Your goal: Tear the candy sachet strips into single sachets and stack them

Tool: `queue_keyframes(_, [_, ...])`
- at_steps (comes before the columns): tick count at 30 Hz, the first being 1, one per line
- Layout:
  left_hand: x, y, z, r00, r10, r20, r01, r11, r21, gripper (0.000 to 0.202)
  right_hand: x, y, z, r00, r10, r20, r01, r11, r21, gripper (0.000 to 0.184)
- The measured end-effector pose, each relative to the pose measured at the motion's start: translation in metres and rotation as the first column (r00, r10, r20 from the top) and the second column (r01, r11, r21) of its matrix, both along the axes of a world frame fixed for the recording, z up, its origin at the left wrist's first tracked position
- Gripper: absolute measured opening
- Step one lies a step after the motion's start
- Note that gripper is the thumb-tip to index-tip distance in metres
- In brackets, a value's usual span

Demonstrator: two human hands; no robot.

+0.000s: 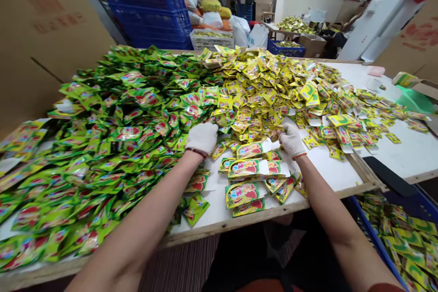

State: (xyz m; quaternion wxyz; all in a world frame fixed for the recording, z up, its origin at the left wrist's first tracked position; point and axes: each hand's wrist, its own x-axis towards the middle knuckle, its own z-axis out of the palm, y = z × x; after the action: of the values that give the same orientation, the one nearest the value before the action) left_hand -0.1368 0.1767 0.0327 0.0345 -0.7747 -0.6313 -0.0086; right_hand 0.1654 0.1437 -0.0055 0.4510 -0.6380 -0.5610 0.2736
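Observation:
My left hand (pixel 201 139), in a white knit glove, curls closed at the front of the heap where green sachets (pixel 147 98) meet yellow sachets (pixel 255 84). Its fingertips are hidden, so what they hold cannot be made out. Gloved too, my right hand (pixel 290 139) has bare fingertips bent inward against the front of the yellow heap; anything in its grip is too small to tell. Between my forearms lie small stacks of flat printed candy packs (pixel 242 194) with white card ends. One loose green sachet (pixel 196 209) rests near the table's front edge.
The white table (pixel 345 175) has a wooden rim. A dark flat phone-like object (pixel 389 176) lies at its right. Below it stands a blue crate (pixel 372 237) of packs. Cardboard boxes (pixel 44 54) flank the table; blue crates (pixel 147 9) are stacked behind. A person's arm (pixel 356 18) shows far back.

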Motion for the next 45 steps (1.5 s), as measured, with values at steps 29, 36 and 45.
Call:
queue_keyframes(29, [0.074, -0.057, -0.004, -0.134, 0.218, 0.967, 0.196, 0.962, -0.189, 0.024, -0.052, -0.031, 0.019, 0.823, 0.249, -0.511, -0.262, 0.964, 0.048, 0.040])
queue_keyframes(36, [0.065, -0.055, 0.003, -0.038, 0.376, 0.926, 0.336, 0.877, -0.343, 0.036, -0.042, -0.033, 0.028, 0.935, 0.321, -0.149, -0.291, 0.937, 0.193, 0.036])
queue_keyframes(45, [0.094, -0.069, -0.001, -0.488, 0.312, 0.815, 0.127, 0.949, -0.287, 0.046, -0.058, -0.041, 0.023, 0.940, 0.134, -0.313, -0.116, 0.990, 0.076, 0.037])
